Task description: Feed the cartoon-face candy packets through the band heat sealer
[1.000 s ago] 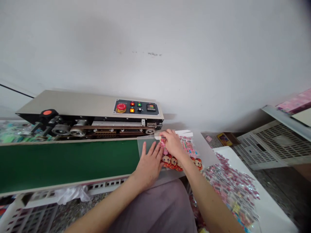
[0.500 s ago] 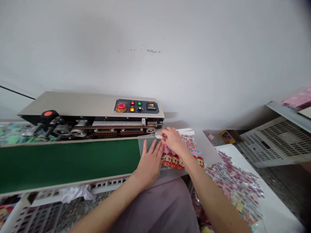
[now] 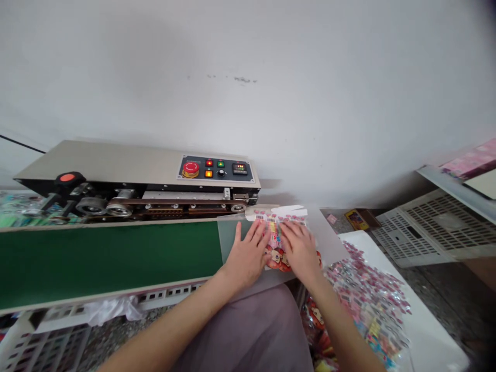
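Observation:
Several printed plastic packets (image 3: 274, 232) with red-haired cartoon heads along their lower ends lie side by side at the right end of the conveyor. My left hand (image 3: 248, 253) rests flat on the leftmost of them, fingers spread. On the packets further right lies my right hand (image 3: 300, 250), its fingers stretched out too. Both hands hide parts of the packets. Under them is a translucent sheet (image 3: 333, 248). The packets' top edges lie close to the right end of a band sealing machine (image 3: 96, 160), by its small wheel (image 3: 238, 207).
A green conveyor belt (image 3: 116, 253) runs left along the machine. Its panel has a red stop button (image 3: 191, 168) and a lit display (image 3: 240, 168). To the right, many small packets (image 3: 368, 289) cover a white table (image 3: 434, 320). Beyond stands a plastic crate (image 3: 411, 227).
My right hand has let go of the packets' top left corner, moved right and down, and flattened onto them. My left hand has shifted slightly onto the packets. The view has shifted a little.

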Motion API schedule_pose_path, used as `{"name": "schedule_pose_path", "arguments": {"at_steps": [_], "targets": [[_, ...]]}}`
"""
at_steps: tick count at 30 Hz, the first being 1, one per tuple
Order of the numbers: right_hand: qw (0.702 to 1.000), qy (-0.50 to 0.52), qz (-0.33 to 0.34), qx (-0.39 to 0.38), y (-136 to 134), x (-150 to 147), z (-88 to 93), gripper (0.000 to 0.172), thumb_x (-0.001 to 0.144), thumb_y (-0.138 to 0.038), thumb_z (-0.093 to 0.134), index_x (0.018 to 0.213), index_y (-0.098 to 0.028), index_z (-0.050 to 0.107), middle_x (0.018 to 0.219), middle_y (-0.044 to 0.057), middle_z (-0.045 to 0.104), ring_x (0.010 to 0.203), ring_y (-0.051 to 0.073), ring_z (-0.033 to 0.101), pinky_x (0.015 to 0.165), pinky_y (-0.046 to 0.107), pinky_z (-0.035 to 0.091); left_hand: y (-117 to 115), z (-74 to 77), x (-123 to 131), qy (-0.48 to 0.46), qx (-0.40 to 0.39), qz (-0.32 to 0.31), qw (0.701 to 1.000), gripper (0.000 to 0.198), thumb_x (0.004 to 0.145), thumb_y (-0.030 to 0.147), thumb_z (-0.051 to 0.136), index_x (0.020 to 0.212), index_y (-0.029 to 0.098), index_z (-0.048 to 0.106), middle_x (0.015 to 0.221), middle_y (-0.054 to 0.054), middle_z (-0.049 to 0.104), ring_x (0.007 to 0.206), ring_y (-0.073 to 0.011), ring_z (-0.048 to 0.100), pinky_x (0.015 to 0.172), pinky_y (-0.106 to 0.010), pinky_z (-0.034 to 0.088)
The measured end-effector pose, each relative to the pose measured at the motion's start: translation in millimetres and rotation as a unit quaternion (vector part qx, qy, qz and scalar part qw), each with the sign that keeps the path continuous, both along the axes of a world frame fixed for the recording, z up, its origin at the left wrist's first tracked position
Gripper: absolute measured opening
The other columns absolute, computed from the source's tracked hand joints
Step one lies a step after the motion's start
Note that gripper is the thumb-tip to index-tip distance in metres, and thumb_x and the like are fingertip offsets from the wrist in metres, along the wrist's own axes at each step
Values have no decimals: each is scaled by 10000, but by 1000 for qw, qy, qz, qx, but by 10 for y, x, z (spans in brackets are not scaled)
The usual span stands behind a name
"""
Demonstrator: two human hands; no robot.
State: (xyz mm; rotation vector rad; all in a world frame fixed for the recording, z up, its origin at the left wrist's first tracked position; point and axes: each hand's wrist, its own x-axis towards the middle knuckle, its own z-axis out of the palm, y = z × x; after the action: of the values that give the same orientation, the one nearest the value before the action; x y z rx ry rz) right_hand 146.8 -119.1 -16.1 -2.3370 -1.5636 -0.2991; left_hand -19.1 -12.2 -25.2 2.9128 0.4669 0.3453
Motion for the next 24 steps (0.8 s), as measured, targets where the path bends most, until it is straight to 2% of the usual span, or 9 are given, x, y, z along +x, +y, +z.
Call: {"name": "schedule_pose_path", "arguments": {"at_steps": [3,8,11,15,17,19,21,24], "targets": [[998,-47,-7,-39,-38,-107,-89,408,1032,-269,396,1365,-192,620,1461,78,578,1378,312,415,1120,505,320,27,-106,-40,2,20,14,1000,569,1071,452,239,1558,180,350,1652,-130,284,1553,-291,181,1189,-710,190],[997,-54,-16,-57,-15,-190,-50,406,1033,-282,420,1393,-255,604,1493,66,551,1392,317,408,1129,534,302,142,-128,-256,14,42,46,998,556,1060,446,303,1552,197,374,1650,-125,290,1544,-309,210,1199,-696,173],[999,-36,-5,-40,53,-198,36,382,1011,-243,454,1342,-252,643,1462,69,577,1363,317,426,1130,540,298,243,-38,-428,39,44,72,996,539,1055,437,321,1527,200,429,1636,-129,322,1530,-317,252,1207,-679,163],[999,48,19,-7,300,-156,138,478,905,-19,397,1246,-172,696,1240,98,681,1170,262,525,1046,410,401,258,196,-491,55,39,135,989,554,1043,454,353,1483,150,497,1601,-162,378,1503,-383,294,1193,-705,153],[995,88,36,-10,460,-125,147,506,867,19,381,1222,-148,702,1136,110,681,1097,245,543,983,361,438,166,271,-391,44,35,117,992,556,1049,443,338,1485,132,489,1594,-160,390,1501,-371,303,1203,-701,134],[993,102,47,-22,601,-95,128,444,874,-8,413,1165,-146,718,1090,117,665,1064,248,547,950,357,448,38,255,-240,38,25,52,998,571,1060,446,295,1507,124,448,1603,-151,371,1513,-324,294,1216,-684,144],[993,101,46,-31,702,-64,102,345,873,-45,467,1054,-156,739,1043,116,658,1025,256,554,914,365,455,-72,157,-101,44,14,1,999,604,1062,474,266,1526,114,407,1630,-151,305,1527,-302,265,1207,-683,190],[993,104,46,-40,759,-3,103,279,842,-44,504,906,-182,737,955,88,663,965,239,577,868,343,465,-149,-13,-9,46,11,-5,999,602,1061,477,271,1543,132,376,1647,-151,252,1534,-301,246,1193,-701,204]]}}
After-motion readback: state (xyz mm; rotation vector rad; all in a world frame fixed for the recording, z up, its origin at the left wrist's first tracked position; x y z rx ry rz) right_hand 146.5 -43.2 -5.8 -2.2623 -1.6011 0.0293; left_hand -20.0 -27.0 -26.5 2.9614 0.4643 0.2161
